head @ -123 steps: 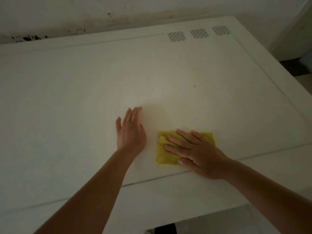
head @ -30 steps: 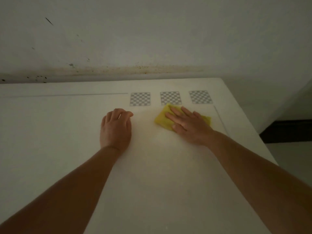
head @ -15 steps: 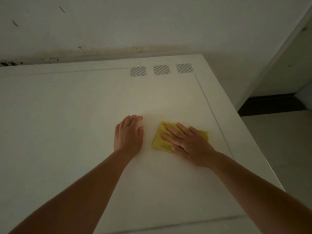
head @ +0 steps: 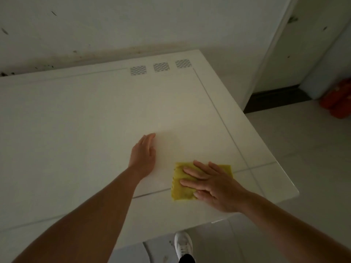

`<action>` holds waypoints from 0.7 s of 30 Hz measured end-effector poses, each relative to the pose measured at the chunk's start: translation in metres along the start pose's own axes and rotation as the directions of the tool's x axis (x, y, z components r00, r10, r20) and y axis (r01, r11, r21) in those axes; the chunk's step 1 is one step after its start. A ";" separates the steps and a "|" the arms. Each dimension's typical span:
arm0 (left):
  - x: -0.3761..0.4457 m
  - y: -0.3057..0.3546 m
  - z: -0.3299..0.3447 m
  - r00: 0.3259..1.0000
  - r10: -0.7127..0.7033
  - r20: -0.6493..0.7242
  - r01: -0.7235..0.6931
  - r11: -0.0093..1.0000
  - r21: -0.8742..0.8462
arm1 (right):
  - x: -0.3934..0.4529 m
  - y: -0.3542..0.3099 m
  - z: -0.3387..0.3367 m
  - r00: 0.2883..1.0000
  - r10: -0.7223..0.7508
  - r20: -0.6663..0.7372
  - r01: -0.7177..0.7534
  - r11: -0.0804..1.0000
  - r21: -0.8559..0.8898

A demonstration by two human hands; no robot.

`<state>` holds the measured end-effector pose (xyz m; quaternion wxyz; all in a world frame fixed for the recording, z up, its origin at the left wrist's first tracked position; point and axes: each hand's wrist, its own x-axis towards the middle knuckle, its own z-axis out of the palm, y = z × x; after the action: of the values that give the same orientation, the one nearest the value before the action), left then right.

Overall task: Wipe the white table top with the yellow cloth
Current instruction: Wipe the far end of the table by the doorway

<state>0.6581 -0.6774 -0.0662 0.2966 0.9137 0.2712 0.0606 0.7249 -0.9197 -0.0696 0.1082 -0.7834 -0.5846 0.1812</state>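
- right hand (head: pixel 214 188) lies flat on the yellow cloth (head: pixel 180 186), fingers (head: pixel 191 172) spread and straight, pressing down rather than pinching; nothing is gripped.
- the cloth sits near the front right corner of the white surface (head: pixel 76 120), straddling the thin seam line (head: pixel 152 192) that runs along the front edge.
- the cloth pokes out to the left of the palm and a corner shows beyond the fingers on the far side; its long side looks to run left to right, though the hand hides much of it.
- left hand (head: pixel 143 155) rests on the bare surface just to the left of the cloth, apart from it, fingers extended and held together, holding nothing; it looks like a brace.
- the key relation: the right hand is the one on the cloth, and the large open stretch of surface lies away from the body and to the left.
- my read: the next stroke wants to push away toward the three checkered patches (head: pixel 161 67) or sweep left, and a leftward sweep would meet the left hand first.
- risk as i judge it: the front edge is close, so a pull toward the body could drag the cloth off.
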 end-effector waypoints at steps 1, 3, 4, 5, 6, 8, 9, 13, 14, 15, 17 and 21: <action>0.000 0.000 -0.002 1.000 -0.008 0.012 0.008 1.000 -0.002 | -0.007 0.002 0.002 1.000 0.016 -0.004 -0.016 1.000 0.007; 0.000 0.001 -0.002 1.000 0.025 0.010 -0.025 1.000 0.016 | -0.023 0.009 0.003 0.998 0.060 -0.033 -0.060 0.998 0.014; 0.000 0.000 -0.002 0.999 0.035 0.006 -0.035 0.999 0.036 | -0.030 0.013 0.004 0.996 0.083 -0.043 -0.083 0.996 0.014; 0.001 0.000 0.000 0.999 0.033 0.004 -0.033 0.998 0.056 | -0.037 0.019 0.003 0.994 0.106 -0.041 -0.105 0.994 0.011; 0.001 -0.001 0.002 1.000 0.029 0.004 -0.030 0.997 0.072 | -0.044 0.023 0.002 0.992 0.124 -0.036 -0.123 0.992 0.013; 0.002 -0.002 0.004 1.000 0.025 -0.001 -0.025 0.995 0.094 | -0.051 0.029 0.001 0.990 0.132 -0.044 -0.132 0.991 0.013; 0.002 0.000 0.005 1.000 0.017 -0.007 -0.016 0.995 0.095 | -0.052 0.030 0.000 0.990 0.133 -0.046 -0.132 0.991 0.008; 0.005 0.003 0.009 0.998 -0.002 -0.056 0.008 0.993 0.117 | -0.045 0.037 -0.002 0.988 0.139 -0.071 -0.138 0.990 0.010; 0.006 0.004 0.010 0.997 -0.012 -0.077 0.022 0.991 0.135 | -0.041 0.042 -0.004 0.986 0.147 -0.082 -0.146 0.989 0.011; 0.008 0.006 0.010 0.995 -0.020 -0.096 0.035 0.987 0.159 | -0.034 0.048 -0.008 0.984 0.157 -0.087 -0.157 0.988 0.007; 0.020 0.012 0.010 0.990 -0.038 -0.136 0.065 0.977 0.201 | -0.018 0.065 -0.017 0.980 0.171 -0.102 -0.172 0.985 0.004; 0.058 0.026 0.014 0.978 -0.043 -0.204 0.081 0.980 0.183 | 0.020 0.103 -0.039 0.974 0.183 -0.131 -0.184 0.983 0.001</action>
<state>0.7228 -0.6716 -0.0659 0.1813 0.9182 0.3325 0.1161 0.8361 -0.9293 -0.0765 0.1247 -0.8449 -0.5023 0.1353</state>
